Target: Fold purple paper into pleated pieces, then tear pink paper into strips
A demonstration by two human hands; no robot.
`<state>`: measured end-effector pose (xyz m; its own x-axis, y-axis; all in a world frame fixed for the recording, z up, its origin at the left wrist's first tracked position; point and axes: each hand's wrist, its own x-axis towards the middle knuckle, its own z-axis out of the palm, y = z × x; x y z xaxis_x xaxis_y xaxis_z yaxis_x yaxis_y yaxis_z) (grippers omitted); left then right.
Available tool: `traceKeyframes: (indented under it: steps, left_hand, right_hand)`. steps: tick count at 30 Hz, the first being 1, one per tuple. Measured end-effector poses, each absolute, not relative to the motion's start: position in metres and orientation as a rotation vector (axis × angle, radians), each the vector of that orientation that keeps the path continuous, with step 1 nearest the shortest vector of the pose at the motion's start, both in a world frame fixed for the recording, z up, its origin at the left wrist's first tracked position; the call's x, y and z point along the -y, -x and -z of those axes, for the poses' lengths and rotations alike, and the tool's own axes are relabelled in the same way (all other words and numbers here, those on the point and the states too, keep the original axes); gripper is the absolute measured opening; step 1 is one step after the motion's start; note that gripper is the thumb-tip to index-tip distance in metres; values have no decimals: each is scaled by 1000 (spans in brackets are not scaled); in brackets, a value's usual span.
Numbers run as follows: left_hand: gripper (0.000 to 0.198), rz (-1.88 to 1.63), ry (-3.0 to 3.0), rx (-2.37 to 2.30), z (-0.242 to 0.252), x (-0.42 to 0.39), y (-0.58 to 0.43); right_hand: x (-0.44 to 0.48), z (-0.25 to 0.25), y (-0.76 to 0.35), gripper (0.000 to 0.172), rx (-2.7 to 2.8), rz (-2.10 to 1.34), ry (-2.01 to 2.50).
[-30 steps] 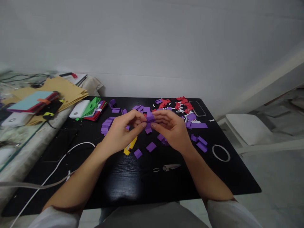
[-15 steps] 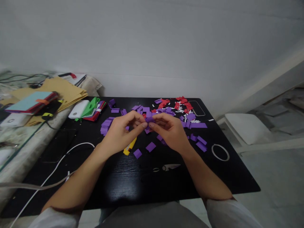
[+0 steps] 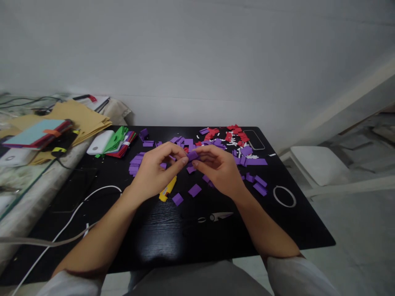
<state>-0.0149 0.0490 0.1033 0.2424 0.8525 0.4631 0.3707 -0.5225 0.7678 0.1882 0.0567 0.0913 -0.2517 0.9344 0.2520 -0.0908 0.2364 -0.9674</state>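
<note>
Over the middle of a black table [image 3: 173, 234], my left hand [image 3: 156, 170] and my right hand [image 3: 219, 168] meet fingertip to fingertip. Both pinch one small folded purple paper piece [image 3: 193, 156] between thumbs and forefingers. Loose purple paper pieces [image 3: 195, 190] lie on the table below and around the hands. A stack of purple pieces [image 3: 135, 163] sits just left of my left hand. A yellow stick-shaped object [image 3: 167, 190] pokes out from under my left hand.
Red and white paper scraps [image 3: 236, 135] lie at the back. Small scissors [image 3: 216, 217] rest near the front, a white ring [image 3: 284, 196] to the right. Coloured paper sheets [image 3: 121, 142], a white box [image 3: 99, 142], brown envelopes [image 3: 80, 115] and white cables [image 3: 70, 218] crowd the left side.
The hands stay together on the purple piece. The right fingers have shifted slightly along it and the piece looks more tightly folded than a second ago.
</note>
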Motion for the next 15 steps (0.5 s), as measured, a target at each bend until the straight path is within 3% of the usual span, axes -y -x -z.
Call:
traceKeyframes:
  steps: [8,15]
  left_hand:
    - [9,-1295,-1838,-1104,-101,-50,14]
    - [28,-1227,-1874,-1011,-97,-50,12]
  right_hand:
    - [-56,-95,-189,26,1473,-1224,880]
    - [-55,-94,-189,19,1483,-1163,899]
